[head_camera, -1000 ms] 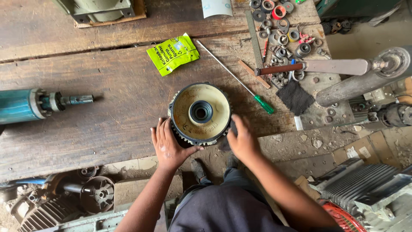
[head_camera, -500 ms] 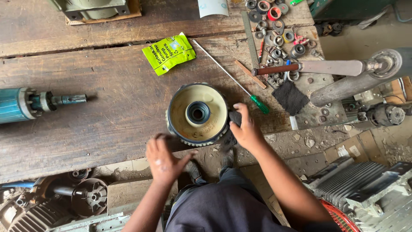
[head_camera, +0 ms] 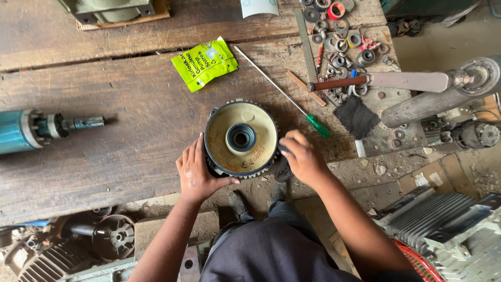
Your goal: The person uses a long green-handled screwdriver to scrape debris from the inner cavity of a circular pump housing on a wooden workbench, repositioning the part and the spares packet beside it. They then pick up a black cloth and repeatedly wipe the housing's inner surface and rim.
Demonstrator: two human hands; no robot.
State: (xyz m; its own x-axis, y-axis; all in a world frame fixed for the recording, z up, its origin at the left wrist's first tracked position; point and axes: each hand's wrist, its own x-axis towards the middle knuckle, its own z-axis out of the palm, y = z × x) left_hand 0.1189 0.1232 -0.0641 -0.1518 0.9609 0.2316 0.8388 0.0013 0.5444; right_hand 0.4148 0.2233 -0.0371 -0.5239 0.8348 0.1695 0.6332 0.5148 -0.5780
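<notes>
A round motor end cover (head_camera: 241,139), cream inside with a dark toothed rim and a central bearing hole, lies on the worn wooden workbench (head_camera: 104,151) near its front edge. My left hand (head_camera: 197,173) presses against the cover's lower left rim, thumb under its front. My right hand (head_camera: 302,156) grips the cover's right rim, with a dark rag or part partly hidden under the fingers.
A green-handled screwdriver (head_camera: 284,96) lies right of the cover. A lime-green packet (head_camera: 204,63) sits behind it. A teal motor with a shaft (head_camera: 36,129) lies at the left. Washers and bearings (head_camera: 342,36), a black pad (head_camera: 357,116) and a vise handle (head_camera: 402,81) crowd the right.
My left hand, which had lifted off toward me half a second ago, is back on the cover's left rim. My right hand stays on the right rim.
</notes>
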